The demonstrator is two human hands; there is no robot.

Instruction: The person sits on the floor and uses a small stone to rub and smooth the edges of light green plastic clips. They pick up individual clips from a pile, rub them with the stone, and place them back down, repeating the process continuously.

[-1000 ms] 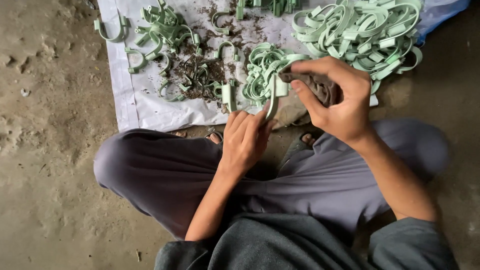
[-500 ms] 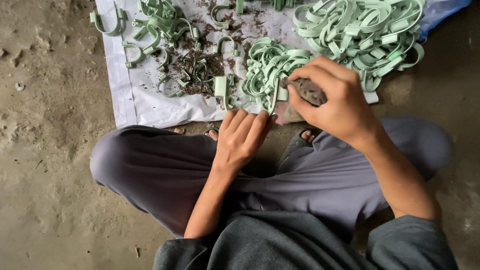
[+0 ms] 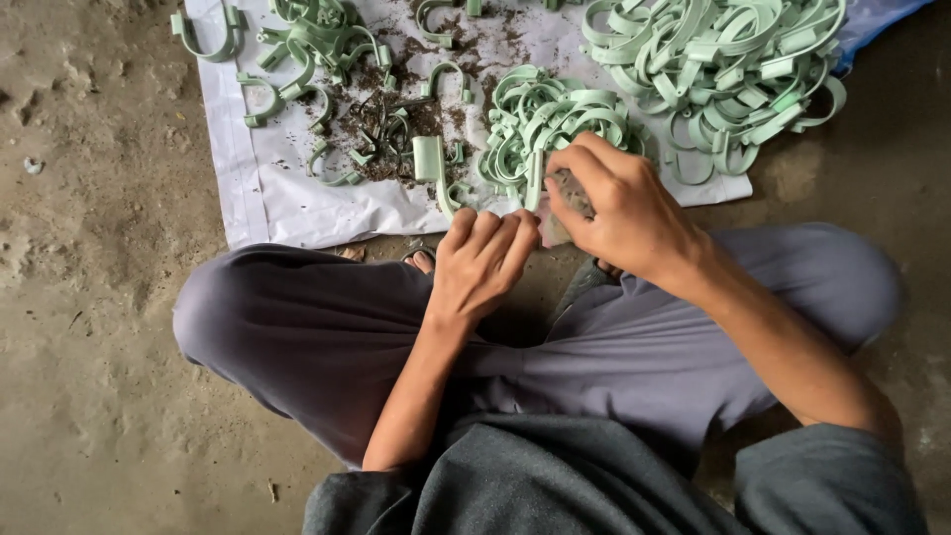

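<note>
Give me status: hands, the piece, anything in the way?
Left hand pinching a pale green plastic clip. Right hand closed on a grey-brown block against it. Clip piles and dark shavings on white sheet just ahead; nothing blocking.

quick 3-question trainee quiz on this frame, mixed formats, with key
1. True or false: the pale green clips lie in a metal bucket.
2. The right hand has its grip on: A) a dark, rough tool, B) a cup, C) a phone.
3. Fill in: the left hand holds one green clip at the near edge of the white ____.

Key: 1 false; 2 A; 3 sheet.
</note>
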